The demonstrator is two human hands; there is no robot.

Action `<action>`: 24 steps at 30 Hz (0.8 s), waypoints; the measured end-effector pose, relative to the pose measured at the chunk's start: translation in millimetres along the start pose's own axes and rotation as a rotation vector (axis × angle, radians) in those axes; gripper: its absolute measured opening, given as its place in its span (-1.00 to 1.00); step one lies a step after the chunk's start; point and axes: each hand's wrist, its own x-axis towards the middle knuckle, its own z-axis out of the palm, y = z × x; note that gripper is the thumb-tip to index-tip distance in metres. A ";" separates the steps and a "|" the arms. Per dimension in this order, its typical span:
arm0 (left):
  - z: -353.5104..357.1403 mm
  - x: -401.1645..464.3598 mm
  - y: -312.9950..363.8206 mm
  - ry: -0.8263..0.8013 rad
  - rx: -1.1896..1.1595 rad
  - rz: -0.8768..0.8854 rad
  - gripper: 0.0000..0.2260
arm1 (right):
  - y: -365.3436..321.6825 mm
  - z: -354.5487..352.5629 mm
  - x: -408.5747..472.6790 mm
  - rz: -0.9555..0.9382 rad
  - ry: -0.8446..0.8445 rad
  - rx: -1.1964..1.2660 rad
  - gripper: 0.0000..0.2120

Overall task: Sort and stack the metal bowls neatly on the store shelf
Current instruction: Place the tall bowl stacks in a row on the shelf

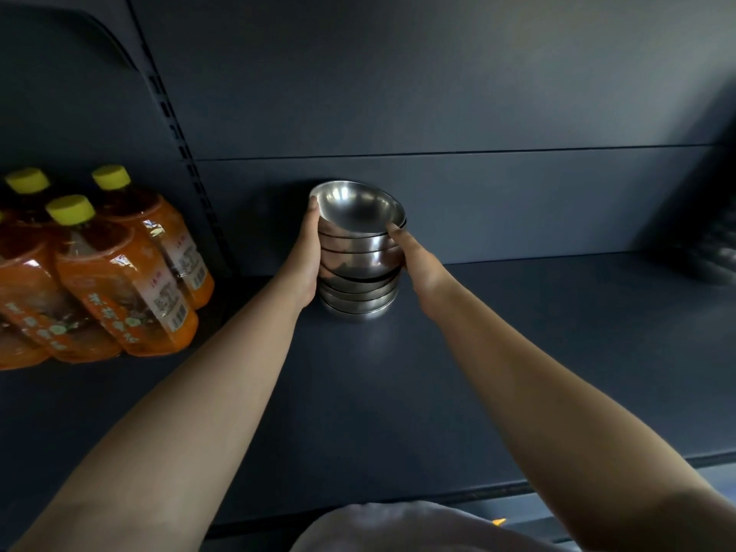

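Now both hands clasp a stack of bowls on the shelf.
With arms outstretched, the left hand (pixel 306 253) and right hand (pixel 418 258) press fingers against opposite sides of the stack of bowls (pixel 358 268) standing on the shelf (pixel 517 352) near its back wall; the top bowl (pixel 358 207) sits tilted and empty. Orange bottles (pixel 119 268) stand well left.

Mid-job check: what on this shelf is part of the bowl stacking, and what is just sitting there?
Part of the job:
- stack of metal bowls, top bowl tilted
- left hand and right hand, one on each side of the stack
- shelf it stands on

Just sitting there:
- orange bottles with yellow caps, at left
- dark items at far right, too dim to identify
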 end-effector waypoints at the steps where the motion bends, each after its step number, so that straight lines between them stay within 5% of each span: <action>1: -0.6 0.7 -1.1 0.008 0.002 0.007 -0.58 | -0.5 -1.2 0.2 0.010 -0.001 -0.027 -0.66; 14: -3.1 3.9 -0.8 0.024 0.046 0.053 -0.59 | 2.8 1.2 11.1 -0.029 0.020 -0.040 -0.64; 19: -0.7 7.7 8.5 0.041 0.187 0.098 -0.61 | 9.7 6.9 3.8 -0.041 0.016 0.015 -0.41; 24: 0.9 4.4 7.9 0.053 0.265 0.137 -0.60 | 15.7 7.8 4.3 -0.100 0.023 0.018 -0.44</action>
